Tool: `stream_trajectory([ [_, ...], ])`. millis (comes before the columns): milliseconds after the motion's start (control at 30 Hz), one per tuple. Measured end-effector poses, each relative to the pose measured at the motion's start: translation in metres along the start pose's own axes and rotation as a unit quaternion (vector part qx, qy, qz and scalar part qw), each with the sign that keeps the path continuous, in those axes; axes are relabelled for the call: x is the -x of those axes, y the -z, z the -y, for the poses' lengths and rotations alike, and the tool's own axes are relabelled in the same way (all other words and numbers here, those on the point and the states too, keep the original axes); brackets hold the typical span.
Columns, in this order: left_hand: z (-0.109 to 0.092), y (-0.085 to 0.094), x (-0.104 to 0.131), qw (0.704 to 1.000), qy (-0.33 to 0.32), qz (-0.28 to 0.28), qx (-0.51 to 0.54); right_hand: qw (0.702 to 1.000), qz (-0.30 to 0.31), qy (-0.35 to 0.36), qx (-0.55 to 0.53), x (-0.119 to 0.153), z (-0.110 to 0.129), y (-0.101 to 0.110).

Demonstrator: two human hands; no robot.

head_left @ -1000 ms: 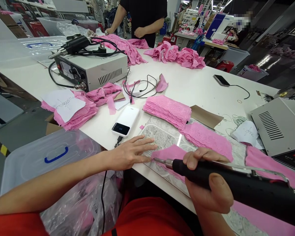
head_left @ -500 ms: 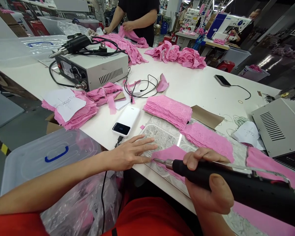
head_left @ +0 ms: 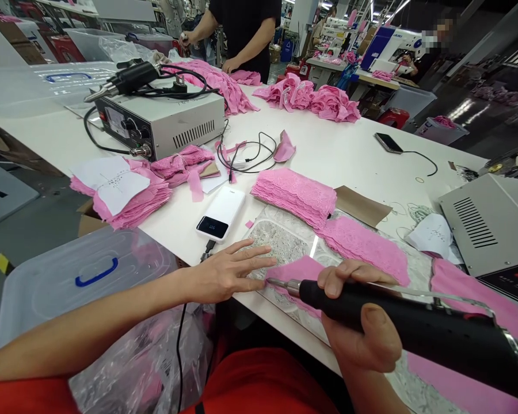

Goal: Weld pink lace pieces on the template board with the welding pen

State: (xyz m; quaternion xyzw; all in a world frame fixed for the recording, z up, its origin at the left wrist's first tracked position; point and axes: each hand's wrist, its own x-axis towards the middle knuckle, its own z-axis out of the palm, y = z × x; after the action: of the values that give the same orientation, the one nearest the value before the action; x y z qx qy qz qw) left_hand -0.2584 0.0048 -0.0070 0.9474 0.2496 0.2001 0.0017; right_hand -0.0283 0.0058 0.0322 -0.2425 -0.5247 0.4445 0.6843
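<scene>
My right hand point(head_left: 358, 325) grips a black hand-held tool point(head_left: 414, 330) with a metal tip. The tip touches the left corner of a pink fabric piece point(head_left: 300, 269) lying on a lace-patterned glass plate point(head_left: 280, 241). My left hand point(head_left: 227, 270) lies flat beside it with fingers spread, fingertips at the fabric's edge. A stack of pink lace pieces point(head_left: 296, 192) sits just behind the plate, and one more lace piece point(head_left: 365, 241) lies to its right.
A white power bank point(head_left: 221, 213) lies left of the plate. Grey control boxes stand at the back left point(head_left: 164, 123) and the right point(head_left: 490, 221). Pink fabric piles, cables and a phone point(head_left: 387, 142) lie on the white table. A lidded plastic bin point(head_left: 82, 276) stands below. Another person stands at the far end.
My hands and the tool have barely moved; the tool tip has crept slightly left along the fabric. The person at the far end has shifted their hands over the pink pile.
</scene>
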Motion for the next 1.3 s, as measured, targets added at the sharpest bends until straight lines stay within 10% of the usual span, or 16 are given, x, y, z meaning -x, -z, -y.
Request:
stream_trajectory([
  [400,-0.001,0.0,0.001,1.0,0.005,0.012,0.002,1.0,0.023,0.0,0.022,-0.001,0.001,0.0],
  [833,-0.018,-0.014,-0.028,0.998,0.053,-0.032,0.025,0.981,-0.176,0.061,0.052,-0.035,0.004,0.049],
  [1300,-0.015,-0.029,-0.047,0.996,0.08,0.038,0.009,0.982,-0.171,0.058,0.048,-0.041,-0.012,0.049],
])
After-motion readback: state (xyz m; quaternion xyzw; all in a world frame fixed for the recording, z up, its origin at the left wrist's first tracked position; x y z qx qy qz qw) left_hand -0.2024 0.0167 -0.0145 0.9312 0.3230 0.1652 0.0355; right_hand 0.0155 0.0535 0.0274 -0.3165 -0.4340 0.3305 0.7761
